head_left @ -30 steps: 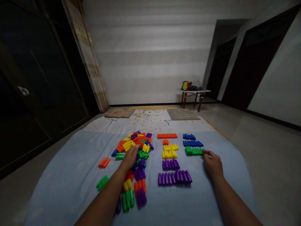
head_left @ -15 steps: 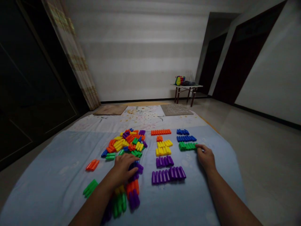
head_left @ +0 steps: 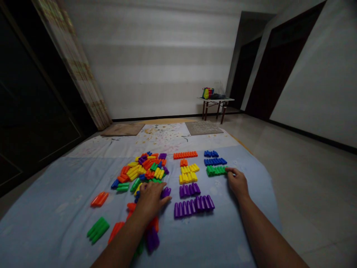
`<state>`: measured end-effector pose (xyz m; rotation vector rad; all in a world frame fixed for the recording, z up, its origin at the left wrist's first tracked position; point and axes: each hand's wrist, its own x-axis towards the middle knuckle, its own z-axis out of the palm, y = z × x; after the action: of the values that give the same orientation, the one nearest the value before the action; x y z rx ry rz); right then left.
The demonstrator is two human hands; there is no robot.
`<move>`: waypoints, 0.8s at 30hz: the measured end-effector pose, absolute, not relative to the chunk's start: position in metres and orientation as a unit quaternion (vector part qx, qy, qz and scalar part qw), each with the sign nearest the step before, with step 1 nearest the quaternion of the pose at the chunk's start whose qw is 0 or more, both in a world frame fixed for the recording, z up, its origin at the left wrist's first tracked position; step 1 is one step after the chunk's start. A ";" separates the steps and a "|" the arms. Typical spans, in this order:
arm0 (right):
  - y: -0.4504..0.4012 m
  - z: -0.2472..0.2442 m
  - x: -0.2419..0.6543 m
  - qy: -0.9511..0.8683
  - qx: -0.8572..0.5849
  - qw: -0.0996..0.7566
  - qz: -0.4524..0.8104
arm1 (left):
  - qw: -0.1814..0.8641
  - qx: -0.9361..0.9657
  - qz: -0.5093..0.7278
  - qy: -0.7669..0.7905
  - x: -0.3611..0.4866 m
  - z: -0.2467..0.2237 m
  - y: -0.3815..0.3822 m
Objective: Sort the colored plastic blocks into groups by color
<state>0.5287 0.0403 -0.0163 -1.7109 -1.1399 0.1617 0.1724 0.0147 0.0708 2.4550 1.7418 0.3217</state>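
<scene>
My left hand (head_left: 152,197) is over the near side of a loose pile of bullet-shaped plastic toy pieces (head_left: 150,163). Its thumb and fingers are apart, and a purple piece (head_left: 166,192) lies at the fingertips. My right hand (head_left: 238,182) pinches the right end of a row of green plastic pieces (head_left: 216,171). Behind that row lie blue rows (head_left: 215,162). Between my hands are an orange row (head_left: 185,155), yellow pieces (head_left: 188,178) and purple rows (head_left: 185,209). My left forearm hides some pieces beneath it.
Loose green pieces (head_left: 98,230) and orange pieces (head_left: 99,199) lie left of the pile. The pale blue cloth (head_left: 234,230) covers the table. Two mats (head_left: 205,128) lie at its far end. A small table (head_left: 216,99) with a colourful bag stands by the wall.
My left hand has shifted slightly right and nearer relative to the pile, uncovering some pieces behind it. My right hand stays at the green row. The whole view has swung a little right.
</scene>
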 end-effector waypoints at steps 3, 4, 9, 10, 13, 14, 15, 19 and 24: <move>0.040 -0.015 0.528 -0.476 -0.713 0.510 0.065 | 0.080 0.820 0.099 0.558 0.168 0.065 0.017; 0.040 -0.014 0.528 -0.476 -0.714 0.509 0.064 | 0.089 0.825 0.099 0.549 0.165 0.063 0.018; 0.040 -0.014 0.529 -0.475 -0.712 0.512 0.067 | 0.121 0.845 0.080 0.515 0.157 0.060 0.023; 0.040 -0.014 0.529 -0.474 -0.711 0.515 0.070 | 0.122 0.846 0.075 0.513 0.158 0.060 0.023; 0.040 -0.013 0.529 -0.471 -0.706 0.523 0.074 | 0.112 0.846 0.072 0.516 0.160 0.062 0.022; 0.040 -0.013 0.529 -0.472 -0.705 0.524 0.075 | 0.106 0.845 0.073 0.518 0.160 0.062 0.022; 0.040 -0.012 0.528 -0.473 -0.705 0.524 0.075 | 0.099 0.845 0.074 0.520 0.161 0.062 0.022; 0.041 -0.011 0.528 -0.478 -0.703 0.522 0.070 | 0.080 0.840 0.084 0.530 0.163 0.060 0.020; 0.041 -0.011 0.528 -0.476 -0.700 0.529 0.068 | 0.075 0.835 0.136 0.528 0.170 0.069 0.010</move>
<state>0.5280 0.0415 -0.0108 -1.6714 -1.1367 0.1627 0.1697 0.0102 0.0690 2.5040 1.5850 0.4065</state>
